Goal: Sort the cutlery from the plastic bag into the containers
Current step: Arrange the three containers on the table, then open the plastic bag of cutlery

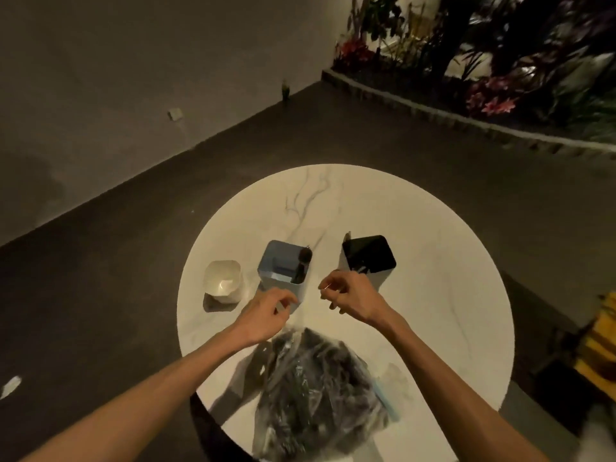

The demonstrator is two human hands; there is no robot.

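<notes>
A clear plastic bag [320, 391] full of black cutlery lies at the table's near edge, between my forearms. Three containers stand in a row behind it. The small white container [222, 281] is on the left. The blue container [283, 266] in the middle holds a black utensil [301, 265]. The black-lined container [368, 256] on the right shows dark cutlery tips at its near rim. My left hand [266, 315] hovers in front of the blue container with loosely curled fingers and nothing in it. My right hand [350, 295] is just before the black-lined container, thumb and forefinger pinched. A thin pale sliver shows at its fingertips, too small to identify.
Everything stands on a round white marble table [433, 295] over a dark floor. A planter bed with flowers [483, 95] runs along the back right. Something yellow [600, 345] sits off the table's right side.
</notes>
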